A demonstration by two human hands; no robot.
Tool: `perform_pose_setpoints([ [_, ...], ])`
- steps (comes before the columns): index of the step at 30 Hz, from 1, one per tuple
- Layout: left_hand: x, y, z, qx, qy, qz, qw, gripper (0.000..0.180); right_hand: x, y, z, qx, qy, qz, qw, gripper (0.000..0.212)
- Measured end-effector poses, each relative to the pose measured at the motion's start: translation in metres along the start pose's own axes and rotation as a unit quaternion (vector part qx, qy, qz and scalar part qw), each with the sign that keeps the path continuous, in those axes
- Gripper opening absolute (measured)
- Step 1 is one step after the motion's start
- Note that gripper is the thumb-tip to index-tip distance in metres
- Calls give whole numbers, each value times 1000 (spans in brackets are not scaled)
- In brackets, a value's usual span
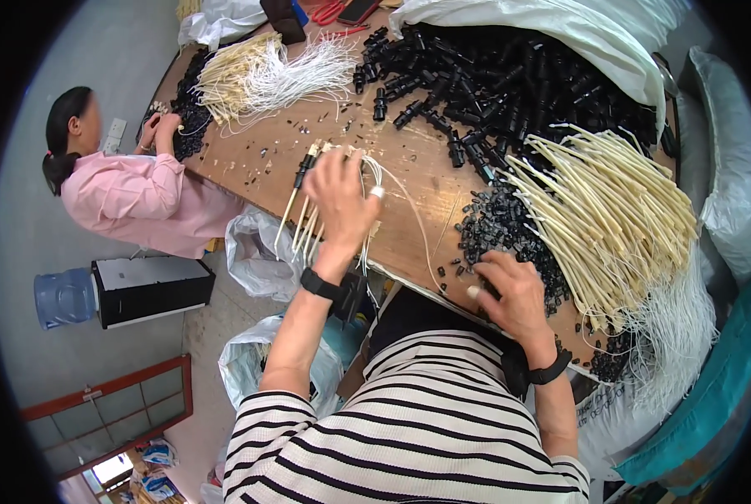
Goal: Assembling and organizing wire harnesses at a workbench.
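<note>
The left hand (339, 191) is resting, fingers half-bent, over slender cream tubes (288, 216) with white wires at near centre, its hold unclear; one is apparently already carrying a ribbed black plastic connector (303, 170). Rightward, the right hand (515, 294) is loosely curling by small black plastic pieces (501, 220), contents hidden; a large cream-tube bundle (623, 218) is lying far right, seemingly unworked.

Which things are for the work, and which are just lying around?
Seem part of the work:
cream sticks, heaped at right, some under the left hand
small black pieces by the right hand
big black tubes

Probably just around:
blue water bottle
dark phone-like slab
</note>
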State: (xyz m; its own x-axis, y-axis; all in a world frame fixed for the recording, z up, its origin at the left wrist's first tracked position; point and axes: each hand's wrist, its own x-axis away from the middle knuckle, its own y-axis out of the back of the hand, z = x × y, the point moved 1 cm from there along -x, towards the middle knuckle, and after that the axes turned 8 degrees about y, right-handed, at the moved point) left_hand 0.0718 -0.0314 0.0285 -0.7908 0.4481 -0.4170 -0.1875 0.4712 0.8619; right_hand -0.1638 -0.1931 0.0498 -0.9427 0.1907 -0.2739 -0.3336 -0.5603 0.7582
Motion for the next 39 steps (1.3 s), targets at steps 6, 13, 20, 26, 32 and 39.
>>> perform_pose_setpoints([
  [6,-29,-45,-69,223,-175,114,952,37,30,37,-42,95,-137,-123,978,10],
  [13,-43,-82,-61,128,-168,156,965,29,48,45,-54,254,-191,-58,946,10],
  [20,-1,-48,-33,140,-94,240,956,28,30,50,-45,213,-62,-110,969,21],
  [26,15,-8,-14,141,4,273,952,29,25,30,-31,36,-101,-42,993,31],
  [32,31,-9,-69,338,-79,367,863,37,20,10,-18,-14,-70,-22,997,32],
  [39,42,-22,-96,315,-283,198,884,24,14,30,-1,201,-109,81,970,44],
])
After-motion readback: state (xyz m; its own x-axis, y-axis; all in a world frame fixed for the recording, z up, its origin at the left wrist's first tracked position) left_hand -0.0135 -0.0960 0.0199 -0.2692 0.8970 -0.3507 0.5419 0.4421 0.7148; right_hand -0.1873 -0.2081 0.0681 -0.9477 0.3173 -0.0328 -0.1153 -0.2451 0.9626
